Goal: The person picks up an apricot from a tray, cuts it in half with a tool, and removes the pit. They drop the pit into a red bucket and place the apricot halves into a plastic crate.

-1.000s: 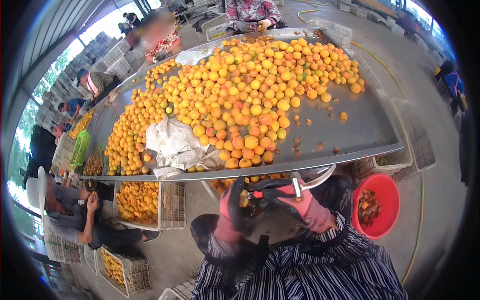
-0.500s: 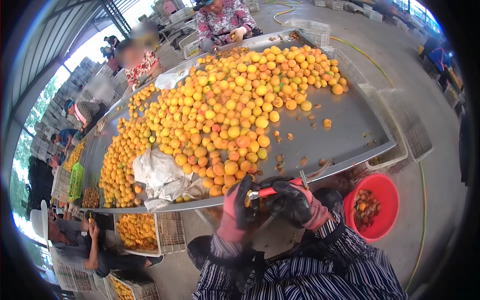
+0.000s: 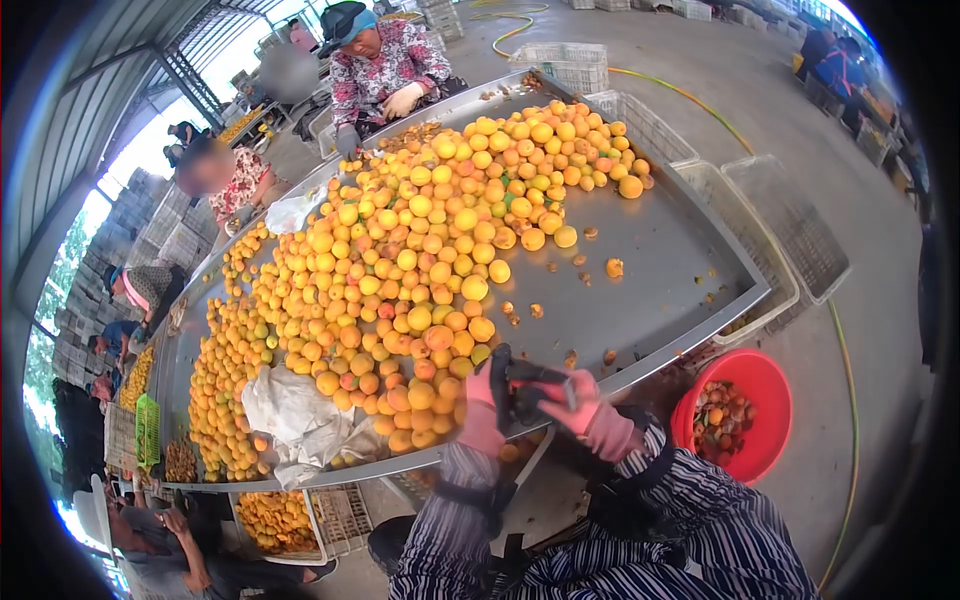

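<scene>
My left hand (image 3: 492, 398), in a pink and black glove, is closed at the table's near edge. Its fingers hide whatever lies in them. Close against it, my right hand (image 3: 592, 412) wears a matching glove and is curled round a red-handled tool, mostly covered and smeared by motion now. Beyond my hands, a big heap of apricots (image 3: 400, 290) covers much of the metal table (image 3: 650, 260). Crumpled whitish cloth (image 3: 295, 410) lies at the heap's near left edge. Scattered pits and fruit scraps (image 3: 614, 268) dot the metal right of the heap.
A red bucket (image 3: 768, 440) with pits and scraps stands at my right. Plastic crates (image 3: 790, 220) line the table's right side. A crate of orange fruit (image 3: 278, 522) sits below the near left edge. Co-workers (image 3: 385, 80) sit around the table. A yellow hose (image 3: 845, 400) crosses the floor.
My view has shifted, so the table sits further left. Both hands have come closer together. The red-handled tool, plain to see before, is now largely hidden, as is the small orange piece by my left fingers.
</scene>
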Demonstrator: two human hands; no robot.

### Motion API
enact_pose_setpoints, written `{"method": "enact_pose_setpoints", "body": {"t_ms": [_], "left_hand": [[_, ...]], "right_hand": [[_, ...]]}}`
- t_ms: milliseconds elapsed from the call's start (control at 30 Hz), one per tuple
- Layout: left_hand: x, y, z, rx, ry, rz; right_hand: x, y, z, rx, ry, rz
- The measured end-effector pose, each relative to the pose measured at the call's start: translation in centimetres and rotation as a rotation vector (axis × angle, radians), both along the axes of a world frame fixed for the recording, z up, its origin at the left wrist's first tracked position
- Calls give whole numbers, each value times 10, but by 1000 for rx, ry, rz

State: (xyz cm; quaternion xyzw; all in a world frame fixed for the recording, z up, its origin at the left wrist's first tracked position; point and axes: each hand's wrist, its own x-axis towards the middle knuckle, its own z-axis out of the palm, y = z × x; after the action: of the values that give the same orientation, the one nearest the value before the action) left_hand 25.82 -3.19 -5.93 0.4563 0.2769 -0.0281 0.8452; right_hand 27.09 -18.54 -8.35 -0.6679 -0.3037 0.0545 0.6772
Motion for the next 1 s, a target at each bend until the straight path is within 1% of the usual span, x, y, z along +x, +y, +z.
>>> {"method": "enact_pose_setpoints", "body": {"t_ms": [33, 67, 100, 133, 167, 200, 233, 267, 300, 333, 367, 400, 433, 467, 500, 533, 567, 600, 633, 667, 700, 733, 767, 800, 833, 867, 900, 933, 967, 1000], "left_hand": [[0, -6, 9, -247, 21, 7], [2, -14, 25, -261, -25, 4], [10, -10, 13, -259, -24, 2], [22, -1, -10, -131, -1, 33], [30, 0, -10, -5, 23, 67], [33, 1, -11, -38, 107, 63], [33, 1, -13, -38, 108, 59], [31, -1, -14, -29, 40, 33], [30, 0, -14, -18, -30, 11], [27, 2, -16, -17, -27, 12], [23, 4, -17, 108, -46, -28], [21, 7, -14, 237, -67, -64], [20, 10, -12, 236, -64, -55], [21, 11, -3, 183, 69, -5], [18, 14, 2, 129, 203, 44], [15, 26, -10, 175, 219, 45], [13, 38, -28, 173, 223, 53], [12, 50, -46, 243, 196, 100], [8, 56, -54, 313, 168, 147], [0, 48, -35, 304, 163, 205], [-6, 48, -31, 303, 159, 211], [-11, 47, -27, 853, 206, 76], [-17, 46, -24, 1399, 249, -75], [-22, 39, -13, 1462, 260, -81], [-23, 49, -30, 1462, 258, -74], [-25, 66, -61, 1195, 120, 28], [-29, 78, -79, 923, -12, 124], [-42, 79, -68, 862, -190, 152], [-63, 42, 26, 457, 87, 48], [-78, 45, 32, 457, 60, -72]], "right_hand": [[3, -4, -5, -2, 7, -6], [7, -6, 5, 234, 432, 48], [11, -6, 16, 474, 852, 105], [12, -4, 25, 479, 827, 40], [16, -3, 22, 480, 825, 42], [18, -3, 16, 383, 738, -23], [20, -4, 10, 287, 648, -91], [22, -6, 6, 286, 651, -95], [25, -8, 3, 163, 499, -47], [27, -8, -2, 41, 348, 2], [30, -5, -15, 42, 351, 4], [35, 2, -29, 22, 245, -157], [36, 6, -41, -1, 138, -314], [36, 4, -31, 134, 200, -289], [30, 0, -7, 129, 204, -282], [22, -3, 24, 6, 232, -329], [16, -4, 40, -118, 259, -375], [21, -1, 19, 285, 481, -152], [17, 1, 18, 281, 483, -145], [14, 3, 19, 176, 304, -224], [12, 5, 21, 73, 121, -302], [7, 6, 27, 73, 117, -296], [-1, 7, 37, -38, 10, -328], [-6, 7, 44, -148, -98, -360], [-8, 8, 42, -147, -103, -357], [-10, 6, 36, 45, 140, -200], [-13, 4, 33, 233, 384, -38], [-18, -1, 31, 230, 384, -33], [-25, -5, 28, 158, 416, 28], [-32, -6, 28, 84, 450, 93]]}}
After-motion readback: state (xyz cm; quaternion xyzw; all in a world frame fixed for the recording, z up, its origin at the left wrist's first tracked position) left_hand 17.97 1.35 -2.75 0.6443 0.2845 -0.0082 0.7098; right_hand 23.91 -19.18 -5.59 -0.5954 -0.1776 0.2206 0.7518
